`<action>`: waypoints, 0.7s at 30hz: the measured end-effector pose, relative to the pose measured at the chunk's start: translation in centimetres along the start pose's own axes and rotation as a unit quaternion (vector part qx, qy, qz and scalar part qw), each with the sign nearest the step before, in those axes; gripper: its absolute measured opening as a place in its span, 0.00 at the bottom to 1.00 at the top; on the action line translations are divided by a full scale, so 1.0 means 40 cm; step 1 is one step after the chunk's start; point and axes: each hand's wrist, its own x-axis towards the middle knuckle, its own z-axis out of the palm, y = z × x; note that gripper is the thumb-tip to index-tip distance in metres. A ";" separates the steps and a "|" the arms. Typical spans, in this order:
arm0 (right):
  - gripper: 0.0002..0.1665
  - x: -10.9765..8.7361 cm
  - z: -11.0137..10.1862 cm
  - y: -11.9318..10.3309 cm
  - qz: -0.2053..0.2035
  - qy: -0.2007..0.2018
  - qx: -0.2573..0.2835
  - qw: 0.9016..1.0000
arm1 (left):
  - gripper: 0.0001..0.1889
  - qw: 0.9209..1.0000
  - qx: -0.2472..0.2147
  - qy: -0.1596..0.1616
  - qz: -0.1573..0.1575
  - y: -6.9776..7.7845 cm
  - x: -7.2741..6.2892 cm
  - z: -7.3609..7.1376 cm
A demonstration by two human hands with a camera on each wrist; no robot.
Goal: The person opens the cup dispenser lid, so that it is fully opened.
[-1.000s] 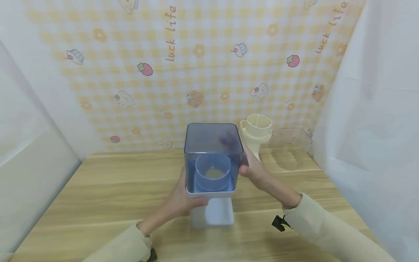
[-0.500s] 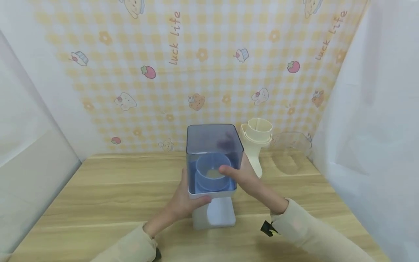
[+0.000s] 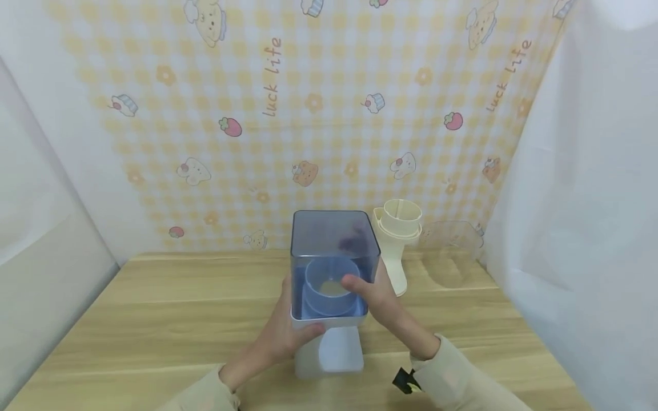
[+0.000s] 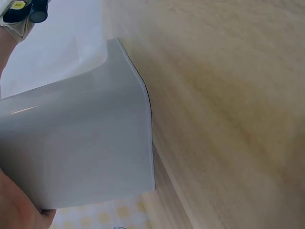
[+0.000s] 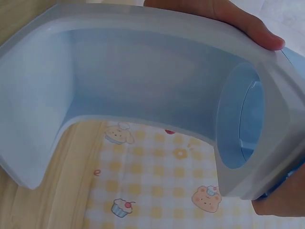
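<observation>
In the head view, a dispenser with a translucent blue-grey square box [image 3: 329, 234] on a white curved stand [image 3: 341, 349] is upright at the middle. A round collar [image 3: 331, 291] shows through the box. My left hand [image 3: 280, 331] holds its left side, thumb across the front beneath the box. My right hand [image 3: 382, 297] grips the box's right side, thumb on its front and fingers behind. The right wrist view shows the stand's hollow inner curve [image 5: 143, 71] and round opening [image 5: 250, 119]. Whether the stand's base [image 4: 95, 138] touches the table cannot be told.
Behind my right hand, a cream stand [image 3: 393, 251] with a round collar on top is upright. A clear plastic container [image 3: 452, 251] is to its right. The wood-grain table [image 3: 195, 319] meets a yellow-checked cloth backdrop [image 3: 247, 188]; white sheets [image 3: 576, 188] hang at the sides.
My right thumb has moved from the box's right edge onto its front. My left hand keeps its hold. The whole scene has moved slightly lower in the head view.
</observation>
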 end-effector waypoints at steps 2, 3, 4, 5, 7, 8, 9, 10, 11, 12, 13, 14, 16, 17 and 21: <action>0.54 -0.002 0.002 0.001 0.001 0.002 0.000 1.000 | 0.56 1.000 0.004 0.005 0.007 -0.003 -0.003 0.003; 0.53 -0.003 0.002 0.002 0.001 0.004 -0.002 1.000 | 0.56 1.000 0.006 0.007 0.010 -0.004 -0.004 0.005; 0.54 -0.004 0.003 0.003 0.002 0.007 -0.003 1.000 | 0.55 1.000 0.009 0.009 0.013 -0.006 -0.005 0.006; 0.53 -0.005 0.004 0.003 0.001 0.011 -0.003 1.000 | 0.55 1.000 0.012 0.012 0.015 -0.006 -0.005 0.007; 0.54 -0.004 0.006 0.005 -0.004 0.017 -0.004 1.000 | 0.54 0.999 0.023 0.018 0.017 -0.006 -0.005 0.008; 0.54 -0.003 0.007 0.007 -0.007 0.021 -0.004 1.000 | 0.54 0.999 0.027 0.021 0.018 -0.006 -0.004 0.009; 0.54 -0.003 0.008 0.008 -0.010 0.025 -0.002 1.000 | 0.54 0.999 0.032 0.023 0.019 -0.006 -0.003 0.009; 0.54 -0.001 0.008 0.009 -0.014 0.028 -0.001 1.000 | 0.54 0.999 0.036 0.026 0.019 -0.005 -0.003 0.009; 0.53 0.001 0.009 0.010 -0.019 0.030 0.001 0.999 | 0.54 0.999 0.038 0.028 0.020 -0.005 -0.001 0.009; 0.54 0.002 0.009 0.012 -0.022 0.033 0.003 0.999 | 0.54 0.999 0.039 0.030 0.020 -0.005 0.000 0.009; 0.54 0.003 0.011 0.014 -0.024 0.036 0.005 0.999 | 0.54 0.998 0.041 0.031 0.022 -0.006 0.000 0.008; 0.54 0.004 0.013 0.016 -0.026 0.039 0.006 0.999 | 0.54 0.998 0.040 0.032 0.021 -0.006 -0.001 0.007; 0.54 0.005 0.015 0.019 -0.030 0.045 0.006 0.999 | 0.54 0.998 0.043 0.033 0.018 -0.007 -0.002 0.005; 0.55 0.005 0.015 0.020 -0.029 0.047 0.007 0.998 | 0.54 0.998 0.043 0.032 0.017 -0.008 -0.003 0.005; 0.51 0.011 0.011 0.020 -0.018 0.056 0.028 0.998 | 0.55 0.998 0.050 0.037 0.010 -0.003 -0.004 0.009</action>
